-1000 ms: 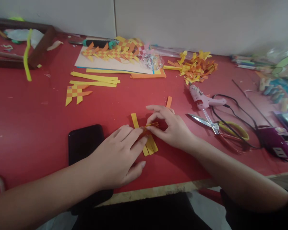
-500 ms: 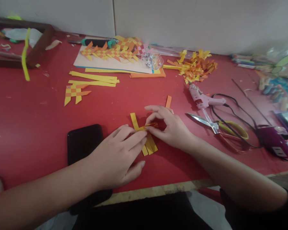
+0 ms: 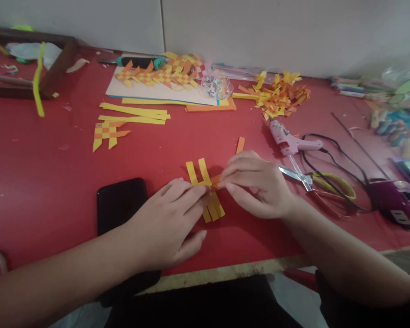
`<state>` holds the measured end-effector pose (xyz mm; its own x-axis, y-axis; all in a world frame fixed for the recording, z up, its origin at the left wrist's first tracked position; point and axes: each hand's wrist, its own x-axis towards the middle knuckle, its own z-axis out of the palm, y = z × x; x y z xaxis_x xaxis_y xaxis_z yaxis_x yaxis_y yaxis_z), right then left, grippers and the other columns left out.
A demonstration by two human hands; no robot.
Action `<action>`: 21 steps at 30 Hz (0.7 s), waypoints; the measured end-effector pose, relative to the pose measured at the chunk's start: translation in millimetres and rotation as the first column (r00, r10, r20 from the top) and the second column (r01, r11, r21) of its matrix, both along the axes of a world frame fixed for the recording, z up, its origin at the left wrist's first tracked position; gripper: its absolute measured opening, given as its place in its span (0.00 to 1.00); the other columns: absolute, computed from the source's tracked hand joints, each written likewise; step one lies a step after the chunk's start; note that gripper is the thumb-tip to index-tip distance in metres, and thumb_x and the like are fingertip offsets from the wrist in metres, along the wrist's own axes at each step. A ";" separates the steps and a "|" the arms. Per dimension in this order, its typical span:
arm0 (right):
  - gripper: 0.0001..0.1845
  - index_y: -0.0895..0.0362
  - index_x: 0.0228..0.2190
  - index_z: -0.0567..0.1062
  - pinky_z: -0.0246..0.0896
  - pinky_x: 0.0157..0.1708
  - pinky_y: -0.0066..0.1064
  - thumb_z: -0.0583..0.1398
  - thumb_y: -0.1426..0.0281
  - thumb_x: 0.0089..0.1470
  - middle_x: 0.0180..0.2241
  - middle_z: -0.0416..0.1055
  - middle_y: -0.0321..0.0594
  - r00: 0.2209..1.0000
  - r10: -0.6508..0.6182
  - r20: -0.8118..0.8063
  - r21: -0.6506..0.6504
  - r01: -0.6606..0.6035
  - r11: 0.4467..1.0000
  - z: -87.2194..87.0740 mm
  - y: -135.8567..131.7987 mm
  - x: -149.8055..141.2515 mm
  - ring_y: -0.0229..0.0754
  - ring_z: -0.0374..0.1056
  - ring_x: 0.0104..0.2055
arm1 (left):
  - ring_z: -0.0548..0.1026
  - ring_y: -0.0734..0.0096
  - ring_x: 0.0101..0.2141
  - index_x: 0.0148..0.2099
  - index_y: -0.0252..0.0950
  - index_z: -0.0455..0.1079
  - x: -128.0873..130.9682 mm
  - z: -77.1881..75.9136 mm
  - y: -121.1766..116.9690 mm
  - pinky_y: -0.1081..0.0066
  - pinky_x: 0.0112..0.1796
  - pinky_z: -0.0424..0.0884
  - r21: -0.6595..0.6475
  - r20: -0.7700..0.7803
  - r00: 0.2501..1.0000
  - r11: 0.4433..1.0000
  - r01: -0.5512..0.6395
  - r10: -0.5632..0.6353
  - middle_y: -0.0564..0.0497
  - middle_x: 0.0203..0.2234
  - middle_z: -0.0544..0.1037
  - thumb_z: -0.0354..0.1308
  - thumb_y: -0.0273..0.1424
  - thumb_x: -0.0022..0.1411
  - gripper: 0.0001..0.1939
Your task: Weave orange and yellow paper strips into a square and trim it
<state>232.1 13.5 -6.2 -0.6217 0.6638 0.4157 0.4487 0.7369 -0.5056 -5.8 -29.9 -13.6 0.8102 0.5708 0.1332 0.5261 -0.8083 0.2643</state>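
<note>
Left hand (image 3: 172, 214), thumb spread, presses yellow strips (image 3: 213, 207) on the red table (image 3: 246, 241), seemingly to pin them; right hand (image 3: 258, 187), pinch closure indeterminable, is at the orange strip (image 3: 216, 179) meeting them; beyond lies a woven fish (image 3: 106, 132), apparently out of the way.

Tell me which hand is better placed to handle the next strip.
Probably the right hand: it is at the orange paper by the yellow strips, while the left hand lies partly over them, apparently holding them down.
</note>
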 end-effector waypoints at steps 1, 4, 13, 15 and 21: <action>0.10 0.53 0.29 0.77 0.65 0.42 0.42 0.57 0.74 0.57 0.31 0.78 0.39 0.998 0.046 0.032 0.015 -0.046 0.999 1.6 0.4 3.2 0.43 0.71 0.34 | 0.66 0.48 0.51 0.60 0.24 0.68 -0.1 0.1 0.0 0.51 0.55 0.65 0.001 -0.002 1.000 1.000 -0.002 0.002 0.37 0.57 0.71 0.49 0.38 0.67 0.26; 0.11 0.52 0.33 0.80 0.65 0.44 0.45 0.57 0.73 0.56 0.34 0.80 0.38 0.988 0.096 0.121 0.062 -0.104 0.993 1.4 2.7 9.5 0.46 0.71 0.39 | 0.66 0.49 0.51 0.60 0.25 0.67 -0.3 -0.7 -0.2 0.51 0.54 0.65 0.011 -0.005 1.000 1.000 -0.004 0.004 0.37 0.57 0.71 0.49 0.38 0.67 0.26; 0.11 0.52 0.33 0.81 0.65 0.43 0.45 0.59 0.74 0.53 0.34 0.80 0.36 0.973 0.080 0.218 0.158 -0.116 0.981 -3.9 3.3 3.5 0.48 0.69 0.40 | 0.67 0.50 0.49 0.60 0.24 0.67 0.2 -1.8 0.5 0.53 0.53 0.65 0.024 0.002 1.000 1.000 0.003 -0.003 0.37 0.54 0.72 0.49 0.37 0.67 0.26; 0.11 0.52 0.32 0.81 0.65 0.42 0.45 0.59 0.75 0.52 0.33 0.80 0.36 0.972 0.066 0.226 0.179 -0.108 0.978 -4.0 2.4 1.7 0.47 0.70 0.39 | 0.67 0.50 0.49 0.59 0.24 0.67 0.2 -1.1 0.5 0.53 0.53 0.66 0.012 0.001 1.000 1.000 0.003 -0.003 0.37 0.54 0.72 0.50 0.37 0.67 0.25; 0.11 0.51 0.29 0.81 0.64 0.42 0.44 0.59 0.74 0.52 0.31 0.80 0.34 0.971 0.023 0.238 0.180 -0.068 0.981 -4.8 1.6 -1.2 0.46 0.70 0.38 | 0.68 0.50 0.49 0.57 0.24 0.69 0.7 -1.3 -0.5 0.51 0.53 0.68 0.022 0.015 1.000 1.000 -0.013 0.013 0.36 0.51 0.73 0.51 0.36 0.66 0.24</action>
<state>230.9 15.1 -11.1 -0.7439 0.5577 0.3682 0.5019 0.8300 -0.2432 -5.1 -30.4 -14.9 0.8008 0.5778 0.1579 0.5325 -0.8074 0.2540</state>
